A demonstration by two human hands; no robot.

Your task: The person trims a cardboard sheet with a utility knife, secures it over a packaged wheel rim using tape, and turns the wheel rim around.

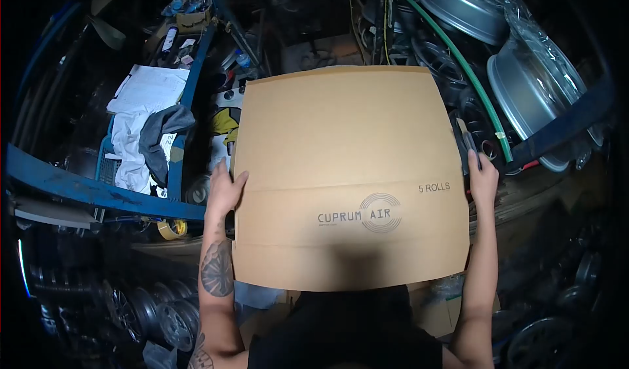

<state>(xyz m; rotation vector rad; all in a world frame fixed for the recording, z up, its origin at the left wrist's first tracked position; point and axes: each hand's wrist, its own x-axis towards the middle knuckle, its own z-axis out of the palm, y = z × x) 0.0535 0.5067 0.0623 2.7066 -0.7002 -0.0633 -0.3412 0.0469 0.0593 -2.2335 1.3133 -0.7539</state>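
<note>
At nine o'clock, touching CUPRUM AIR cardboard [341, 140] with left hand [225, 191], impossible to tell whether gripping; at three, clasping a utility knife [468, 140] in right hand [484, 180].

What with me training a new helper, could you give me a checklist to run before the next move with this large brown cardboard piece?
1. Large brown cardboard piece, printed face showing: ok, "CUPRUM AIR" and "5 ROLLS" are readable.
2. Bare left hand at the left edge: ok.
3. Bare right hand free of tools: not ok, it holds a slim grey cutter-like tool by the right edge.
4. Tool's blade retracted: cannot tell, too small to make out.
5. Space beneath the cardboard free: cannot tell, it is hidden.
6. Lower shiny silver metal wheel apart from the cardboard: ok.
</note>
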